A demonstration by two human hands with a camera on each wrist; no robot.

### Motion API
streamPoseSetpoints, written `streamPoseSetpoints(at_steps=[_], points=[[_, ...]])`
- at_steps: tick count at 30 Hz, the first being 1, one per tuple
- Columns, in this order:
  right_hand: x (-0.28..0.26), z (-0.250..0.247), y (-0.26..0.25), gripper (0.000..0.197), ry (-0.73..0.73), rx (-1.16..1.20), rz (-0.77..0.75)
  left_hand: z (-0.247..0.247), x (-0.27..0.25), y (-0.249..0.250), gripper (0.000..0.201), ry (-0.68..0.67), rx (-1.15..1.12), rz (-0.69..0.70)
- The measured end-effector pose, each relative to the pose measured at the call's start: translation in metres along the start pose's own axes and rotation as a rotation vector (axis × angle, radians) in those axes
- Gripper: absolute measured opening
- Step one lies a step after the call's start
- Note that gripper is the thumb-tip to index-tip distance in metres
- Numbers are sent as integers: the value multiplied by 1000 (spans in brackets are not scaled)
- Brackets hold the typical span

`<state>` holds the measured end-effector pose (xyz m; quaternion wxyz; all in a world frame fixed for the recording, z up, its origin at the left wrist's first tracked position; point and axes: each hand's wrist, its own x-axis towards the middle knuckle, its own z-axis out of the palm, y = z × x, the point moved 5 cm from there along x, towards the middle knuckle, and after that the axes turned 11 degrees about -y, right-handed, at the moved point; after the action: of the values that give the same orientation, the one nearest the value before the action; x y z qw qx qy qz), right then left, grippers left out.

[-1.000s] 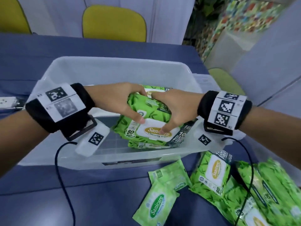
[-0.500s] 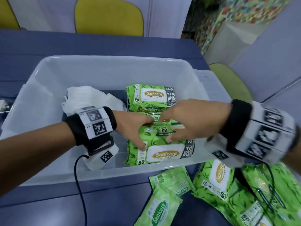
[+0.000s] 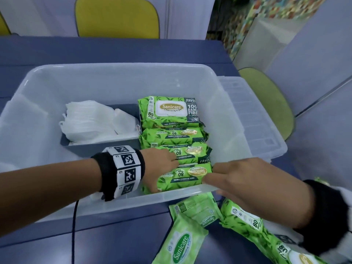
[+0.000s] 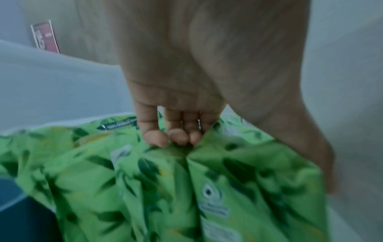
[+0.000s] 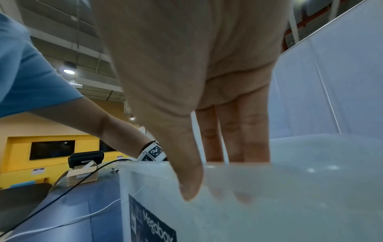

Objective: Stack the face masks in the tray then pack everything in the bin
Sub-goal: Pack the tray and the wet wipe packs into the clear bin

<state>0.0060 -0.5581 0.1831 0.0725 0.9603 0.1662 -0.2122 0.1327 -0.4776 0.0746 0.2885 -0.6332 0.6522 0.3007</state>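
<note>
Wipes pack going into the bin

Head view: my left hand (image 3: 160,168) and right hand (image 3: 238,178) bracket the nearest wipes pack (image 3: 182,178), on edge, long axis left-right, in the bin (image 3: 122,77). Left wrist: fingers (image 4: 178,135) seemingly pinch its wrapper. Right wrist: fingers (image 5: 238,139) straight, inside the wall.

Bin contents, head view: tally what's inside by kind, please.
Large green wipes packs: 4
Grey tray: 1
Pile of white face masks: 1 (single masks too bunched to count)
Total: 6
</note>
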Motion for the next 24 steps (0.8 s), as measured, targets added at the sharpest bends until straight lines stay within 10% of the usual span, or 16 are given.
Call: streamPoseSetpoints(at_steps=[8, 24], points=[[-4, 4, 3, 41, 95, 27, 13, -15, -1, -19, 96, 243, 147, 4], [-7, 3, 1, 28, 333, 142, -15, -22, 25, 7, 62, 42, 62, -33]])
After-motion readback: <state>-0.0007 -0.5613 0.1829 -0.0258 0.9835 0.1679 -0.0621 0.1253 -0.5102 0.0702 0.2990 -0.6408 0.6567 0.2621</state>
